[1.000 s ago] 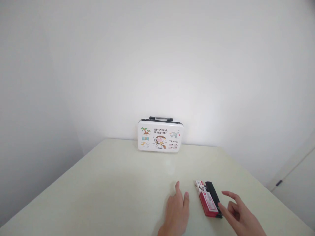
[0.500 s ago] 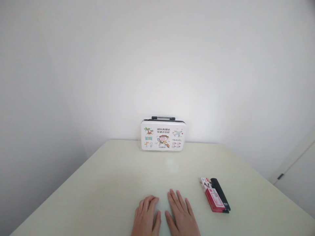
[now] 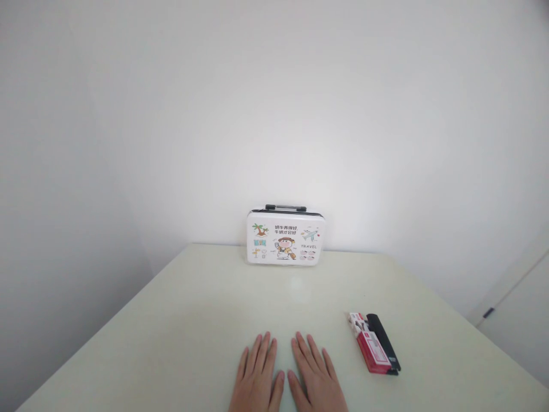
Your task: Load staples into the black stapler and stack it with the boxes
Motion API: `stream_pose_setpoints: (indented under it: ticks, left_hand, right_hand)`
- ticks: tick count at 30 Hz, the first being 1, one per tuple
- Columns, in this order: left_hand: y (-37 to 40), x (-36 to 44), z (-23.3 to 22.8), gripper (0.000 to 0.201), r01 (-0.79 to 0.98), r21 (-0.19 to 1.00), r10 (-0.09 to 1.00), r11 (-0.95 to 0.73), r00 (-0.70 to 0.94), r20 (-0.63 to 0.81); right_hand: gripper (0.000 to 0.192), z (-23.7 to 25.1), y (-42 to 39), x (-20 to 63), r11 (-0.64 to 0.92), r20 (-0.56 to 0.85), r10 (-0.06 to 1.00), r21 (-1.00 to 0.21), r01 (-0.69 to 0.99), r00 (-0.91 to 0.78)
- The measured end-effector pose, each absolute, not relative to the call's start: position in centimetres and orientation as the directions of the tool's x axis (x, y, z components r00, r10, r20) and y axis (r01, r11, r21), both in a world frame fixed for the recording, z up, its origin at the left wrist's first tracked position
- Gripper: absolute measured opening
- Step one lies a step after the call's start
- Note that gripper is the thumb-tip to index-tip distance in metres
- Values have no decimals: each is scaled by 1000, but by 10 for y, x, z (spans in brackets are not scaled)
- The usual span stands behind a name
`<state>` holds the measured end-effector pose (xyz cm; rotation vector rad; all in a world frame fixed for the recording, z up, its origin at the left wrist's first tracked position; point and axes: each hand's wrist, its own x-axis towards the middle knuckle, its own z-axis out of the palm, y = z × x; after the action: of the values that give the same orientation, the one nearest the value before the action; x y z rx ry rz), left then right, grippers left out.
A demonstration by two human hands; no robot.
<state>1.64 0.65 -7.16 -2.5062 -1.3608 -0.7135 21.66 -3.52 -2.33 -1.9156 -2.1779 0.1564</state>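
Two hands (image 3: 256,390) rest, fingers (image 3: 304,347) apart, on a pale table (image 3: 193,320) below white walls (image 3: 274,114).

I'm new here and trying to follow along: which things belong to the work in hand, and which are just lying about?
Likely part of it:
left hand and right hand, palms down, holding nothing
red-and-white box, nearest the right hand
black object beside that box

Likely just there:
white cartoon case, standing near the wall
table

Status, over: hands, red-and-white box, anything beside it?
Left hand, right hand: flat on table, nothing held. Red-and-white box: right of right hand, untouched. Black item along its right side; white case farther back.
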Motion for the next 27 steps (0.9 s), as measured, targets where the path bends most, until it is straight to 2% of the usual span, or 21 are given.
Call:
stream_pose_setpoints:
  ticks: [6,12,22,27]
  left_hand:
    - [6,14,-63,56,827,70,764,-558,478,433]
    - [8,15,-66,55,823,100,770,-559,470,432]
    - [14,16,-81,58,828,59,748,-558,471,468]
    - [13,15,-78,57,826,55,747,-561,476,463]
  right_hand:
    - [59,-42,-30,224,201,235,960,-199,959,-152]
    - [59,-42,-29,226,214,234,959,-225,951,-160]
    - [56,-61,-28,211,98,340,939,-139,985,-45]
    - [56,-67,-30,205,57,387,922,-155,986,8]
